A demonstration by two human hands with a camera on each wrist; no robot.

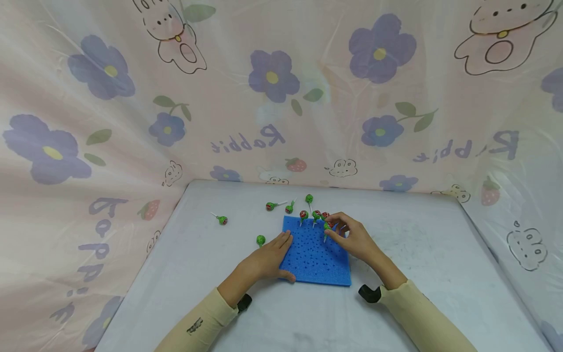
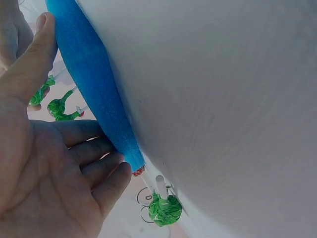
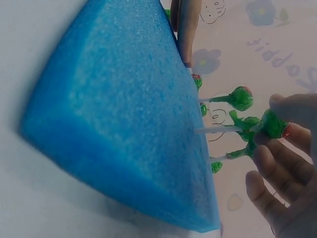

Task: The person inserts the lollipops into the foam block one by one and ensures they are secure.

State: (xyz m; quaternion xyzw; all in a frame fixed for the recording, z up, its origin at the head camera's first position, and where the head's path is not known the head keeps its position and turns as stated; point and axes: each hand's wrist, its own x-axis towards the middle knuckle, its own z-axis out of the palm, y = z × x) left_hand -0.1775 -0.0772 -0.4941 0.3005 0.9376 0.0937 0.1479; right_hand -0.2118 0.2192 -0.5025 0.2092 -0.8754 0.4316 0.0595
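A blue foam block (image 1: 314,268) with many small holes lies on the table. The left hand (image 1: 265,260) rests along its left side, fingers extended and thumb at the near corner. Over the far right part of the block, the right hand (image 1: 355,239) pinches a green-and-red wrapped lollipop (image 3: 272,124) between thumb and fingers. That lollipop's white stick points down to the foam; whether its tip is inside a hole is hard to tell. Along the far edge several lollipops stand stick-down in the block, among them one at the left (image 1: 304,215) and one beside it (image 1: 316,215).
Loose lollipops lie beyond and left of the block: one far left (image 1: 222,220), one near the left hand (image 1: 261,240), others behind, including a lollipop (image 1: 270,207) lying sideways. A patterned curtain (image 1: 325,112) encloses the white table (image 1: 418,254) at back and sides.
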